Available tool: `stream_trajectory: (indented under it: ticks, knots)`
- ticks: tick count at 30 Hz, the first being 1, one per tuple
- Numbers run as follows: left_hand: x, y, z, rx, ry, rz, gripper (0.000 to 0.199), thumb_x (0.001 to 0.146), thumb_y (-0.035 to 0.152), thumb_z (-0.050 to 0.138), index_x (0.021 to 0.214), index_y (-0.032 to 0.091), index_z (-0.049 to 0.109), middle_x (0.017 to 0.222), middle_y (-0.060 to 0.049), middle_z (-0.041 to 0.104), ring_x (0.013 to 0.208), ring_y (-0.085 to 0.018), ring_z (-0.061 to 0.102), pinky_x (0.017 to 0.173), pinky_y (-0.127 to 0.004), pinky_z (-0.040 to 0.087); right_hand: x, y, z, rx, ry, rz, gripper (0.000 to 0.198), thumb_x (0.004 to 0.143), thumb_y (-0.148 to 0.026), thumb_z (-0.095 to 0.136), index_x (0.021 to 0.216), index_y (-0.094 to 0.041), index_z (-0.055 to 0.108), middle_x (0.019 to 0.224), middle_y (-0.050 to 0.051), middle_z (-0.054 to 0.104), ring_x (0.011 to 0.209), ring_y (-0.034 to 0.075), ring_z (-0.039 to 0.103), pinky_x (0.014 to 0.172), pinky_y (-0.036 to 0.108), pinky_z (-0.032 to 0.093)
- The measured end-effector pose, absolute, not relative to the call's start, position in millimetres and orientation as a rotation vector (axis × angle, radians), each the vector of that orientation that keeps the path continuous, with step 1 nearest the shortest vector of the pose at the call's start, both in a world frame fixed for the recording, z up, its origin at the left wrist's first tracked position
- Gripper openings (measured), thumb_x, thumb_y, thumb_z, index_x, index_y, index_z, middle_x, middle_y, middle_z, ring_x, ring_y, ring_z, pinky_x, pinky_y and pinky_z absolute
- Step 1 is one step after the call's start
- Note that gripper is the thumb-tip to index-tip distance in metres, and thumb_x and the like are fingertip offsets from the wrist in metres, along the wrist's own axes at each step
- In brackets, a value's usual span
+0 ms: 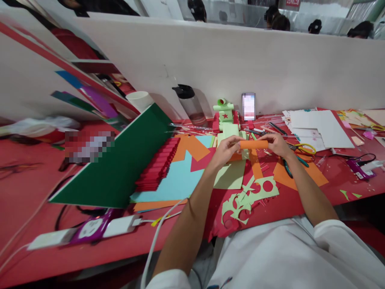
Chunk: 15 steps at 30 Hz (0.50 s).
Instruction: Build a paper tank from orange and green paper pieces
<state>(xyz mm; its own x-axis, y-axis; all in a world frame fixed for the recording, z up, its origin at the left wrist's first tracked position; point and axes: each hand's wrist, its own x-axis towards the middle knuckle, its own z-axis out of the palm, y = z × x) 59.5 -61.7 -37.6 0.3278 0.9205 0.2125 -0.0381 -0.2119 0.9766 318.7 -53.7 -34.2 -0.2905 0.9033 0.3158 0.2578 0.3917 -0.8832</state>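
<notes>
A rolled tube of orange paper (254, 144) lies level between my hands above the table. My left hand (227, 149) grips its left end with the fingers closed. At the other end, my right hand (277, 144) pinches the tube. Just beyond stands a light green paper model (225, 116) with a red star and red sides. Light green sheet (230, 176) and orange paper strip (256, 164) lie beneath my hands. Nearer to me are light green offcuts (267, 190) with round holes cut out.
A green board (120, 160) leans at the left beside folded red paper strips (158, 164) and blue sheets (177, 180). Behind stand a bottle (192, 104) and phone (248, 106). Yellow-handled scissors (305, 149) lie right; a purple power strip (93, 228) and cable lie front left.
</notes>
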Motion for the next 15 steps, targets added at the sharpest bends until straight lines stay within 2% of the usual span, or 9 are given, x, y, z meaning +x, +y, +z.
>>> stream_trajectory:
  ticks: [4,9,15]
  knots:
    - [57.0,-61.6,-38.3,1.654,0.857,0.957,0.028,0.074,0.041,0.078,0.091,0.019,0.076,0.081,-0.004,0.073,0.071,-0.018,0.067,0.066,-0.029,0.055,324.1,-55.2,-31.8,-1.013,-1.889,0.947,0.027,0.076,-0.024,0.072,0.099,-0.018,0.084,0.098,0.009,0.081,0.091,0.026,0.076,0.081,0.035,0.059]
    - [56.9,-61.4,-42.1,1.915,0.874,0.860,0.016,0.071,0.028,0.067,0.081,0.021,0.077,0.076,-0.003,0.074,0.069,-0.020,0.067,0.063,-0.029,0.052,328.0,-56.8,-30.9,-1.046,-1.947,0.972,0.029,0.075,-0.022,0.070,0.100,-0.018,0.085,0.094,0.008,0.082,0.085,0.025,0.076,0.076,0.034,0.058]
    - [59.6,-63.7,-41.7,2.009,0.986,0.934,0.030,0.064,0.018,0.054,0.081,0.020,0.078,0.073,-0.002,0.073,0.067,-0.018,0.063,0.061,-0.027,0.046,327.6,-55.5,-31.9,-0.999,-1.846,0.991,0.029,0.077,-0.022,0.069,0.102,-0.018,0.084,0.091,0.007,0.080,0.081,0.023,0.074,0.073,0.032,0.058]
